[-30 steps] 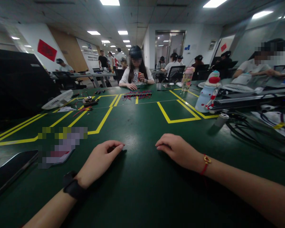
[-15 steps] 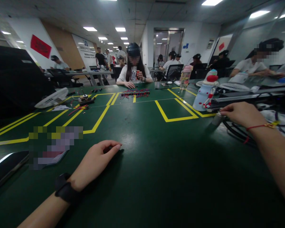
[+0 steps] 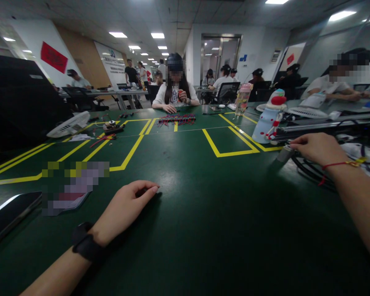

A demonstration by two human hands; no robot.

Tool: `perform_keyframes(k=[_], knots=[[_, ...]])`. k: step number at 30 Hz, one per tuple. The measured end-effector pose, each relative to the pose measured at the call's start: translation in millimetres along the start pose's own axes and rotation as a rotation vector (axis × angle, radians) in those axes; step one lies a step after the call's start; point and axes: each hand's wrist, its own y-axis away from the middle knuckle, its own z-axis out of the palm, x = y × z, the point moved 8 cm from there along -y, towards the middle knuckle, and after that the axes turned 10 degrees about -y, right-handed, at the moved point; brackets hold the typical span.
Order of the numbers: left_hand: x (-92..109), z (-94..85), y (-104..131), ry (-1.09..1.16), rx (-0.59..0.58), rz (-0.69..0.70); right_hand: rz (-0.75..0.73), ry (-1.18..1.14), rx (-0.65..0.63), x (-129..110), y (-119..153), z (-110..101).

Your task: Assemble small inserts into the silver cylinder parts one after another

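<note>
My left hand (image 3: pixel 131 205) lies on the green table (image 3: pixel 203 222), thumb and fingertips drawn together, with nothing visible in them. A black band is around that wrist. At the right, my right hand (image 3: pixel 320 150) pinches the top of a small grey cylinder (image 3: pixel 284 154), which stands slightly tilted at the table surface. I cannot tell whether its base touches the table. Black cables (image 3: pixel 310 169) lie coiled just behind and beneath this hand. A light blue bottle (image 3: pixel 263 125) with a red-and-white figure on it stands beyond the cylinder.
To my left are a dark phone (image 3: pixel 14 216) and a partly blurred flat item (image 3: pixel 77 193). Yellow tape (image 3: pixel 237 155) marks the table. Bundled red and dark wires (image 3: pixel 177 119) lie across from me, before a seated person (image 3: pixel 175 92). A white fan (image 3: pixel 69 124) lies farther left.
The view has shifted slightly. Both hands keep about the same place and pose, and the grey cylinder stays under my right fingertips.
</note>
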Motion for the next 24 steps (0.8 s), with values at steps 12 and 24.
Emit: perform_keyframes(k=[12,24], knots=[[0.5,-2.4,2.1,0.001,0.015,0.001,0.022,-0.039,-0.044,2.3,-3.9,4.1],[-3.0,1.1,0.9,-0.019,-0.006,-0.005,0.107,-0.273,-0.072,6.4,-0.7,10.9]])
